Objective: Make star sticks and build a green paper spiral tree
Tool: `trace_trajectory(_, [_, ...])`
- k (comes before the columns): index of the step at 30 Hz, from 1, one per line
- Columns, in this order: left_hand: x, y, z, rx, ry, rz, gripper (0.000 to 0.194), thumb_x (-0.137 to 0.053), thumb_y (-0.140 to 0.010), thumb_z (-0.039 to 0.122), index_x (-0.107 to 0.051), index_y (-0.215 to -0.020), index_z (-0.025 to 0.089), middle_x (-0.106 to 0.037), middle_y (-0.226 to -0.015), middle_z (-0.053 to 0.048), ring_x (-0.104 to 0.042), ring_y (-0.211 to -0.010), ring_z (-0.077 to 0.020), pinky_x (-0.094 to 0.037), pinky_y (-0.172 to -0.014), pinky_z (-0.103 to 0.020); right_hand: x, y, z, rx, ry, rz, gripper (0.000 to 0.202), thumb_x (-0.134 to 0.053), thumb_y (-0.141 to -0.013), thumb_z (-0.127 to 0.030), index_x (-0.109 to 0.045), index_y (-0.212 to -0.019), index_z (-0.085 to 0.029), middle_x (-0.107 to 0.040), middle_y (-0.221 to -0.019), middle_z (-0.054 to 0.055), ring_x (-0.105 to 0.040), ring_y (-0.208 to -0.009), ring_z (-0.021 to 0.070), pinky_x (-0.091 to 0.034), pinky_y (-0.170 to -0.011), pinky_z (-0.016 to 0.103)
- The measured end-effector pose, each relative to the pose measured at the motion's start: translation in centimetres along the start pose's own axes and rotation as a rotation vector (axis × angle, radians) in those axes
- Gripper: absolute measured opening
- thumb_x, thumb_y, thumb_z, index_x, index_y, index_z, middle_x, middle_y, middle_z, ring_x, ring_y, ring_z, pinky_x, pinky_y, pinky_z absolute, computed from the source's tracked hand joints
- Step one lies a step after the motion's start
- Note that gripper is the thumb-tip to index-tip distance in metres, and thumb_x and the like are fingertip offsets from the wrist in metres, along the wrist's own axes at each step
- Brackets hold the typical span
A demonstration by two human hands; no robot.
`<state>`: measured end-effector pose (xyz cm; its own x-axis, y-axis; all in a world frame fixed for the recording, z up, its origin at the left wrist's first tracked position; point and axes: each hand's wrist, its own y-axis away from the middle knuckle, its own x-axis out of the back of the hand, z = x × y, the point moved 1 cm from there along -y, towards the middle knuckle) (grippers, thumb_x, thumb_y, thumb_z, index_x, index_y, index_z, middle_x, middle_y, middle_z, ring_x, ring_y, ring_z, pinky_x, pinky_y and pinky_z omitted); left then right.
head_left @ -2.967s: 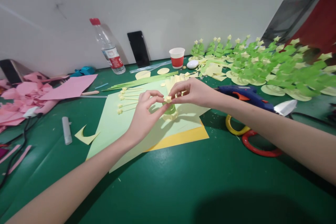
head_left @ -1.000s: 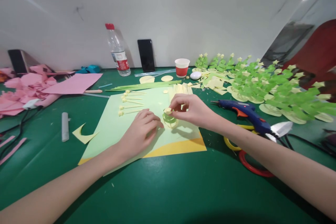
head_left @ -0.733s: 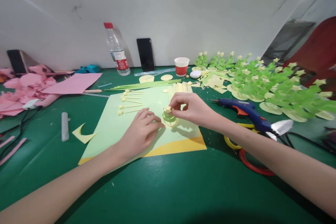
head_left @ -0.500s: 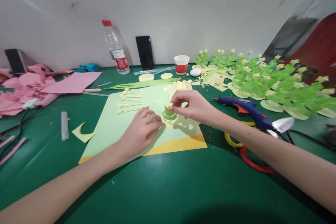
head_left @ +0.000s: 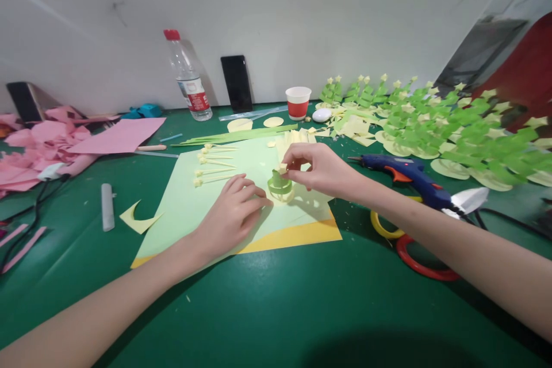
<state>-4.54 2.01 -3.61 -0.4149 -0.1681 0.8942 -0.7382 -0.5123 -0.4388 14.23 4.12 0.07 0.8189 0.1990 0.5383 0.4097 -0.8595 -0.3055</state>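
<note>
A small paper plant (head_left: 280, 185), made of a curled green strip on a pale yellow round base, stands on a light green sheet (head_left: 185, 201). My right hand (head_left: 317, 169) pinches the pale yellow paper star (head_left: 282, 168) at its top. My left hand (head_left: 235, 210) lies on the sheet with fingers loosely spread, its fingertips at the left edge of the base. Several pale yellow stems with star tips (head_left: 215, 175) lie to the left of the plant. Behind my right hand is a bundle of pale yellow strips (head_left: 293, 141), partly hidden.
At right are a blue glue gun (head_left: 405, 172), scissors with red and yellow handles (head_left: 425, 264) and several finished paper plants (head_left: 452, 126). A bottle (head_left: 190, 86), a phone (head_left: 236, 83) and a paper cup (head_left: 298, 103) stand along the wall. Pink paper (head_left: 118, 135) lies left.
My right hand has shifted very slightly right with the star, and the plant's top leans a little with it. My left hand stays in place. The view has moved slightly.
</note>
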Motion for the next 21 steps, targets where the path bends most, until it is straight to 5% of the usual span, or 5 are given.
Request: trace_trajectory(21, [0.12,-0.12,0.08,0.012,-0.026,-0.014,0.028,-0.037,-0.086,0.009,-0.064,-0.089,0.017,-0.065,-0.082,-0.006,-0.052,-0.084,-0.0205,-0.04,-0.09,-0.044,-0.03,-0.08,0.5,0.077,0.001,-0.015,0.007,-0.058,-0.071,-0.019,-0.059,-0.065,-0.015,-0.057,-0.07,0.001,-0.048,-0.057,0.0079,-0.041,-0.052,0.023])
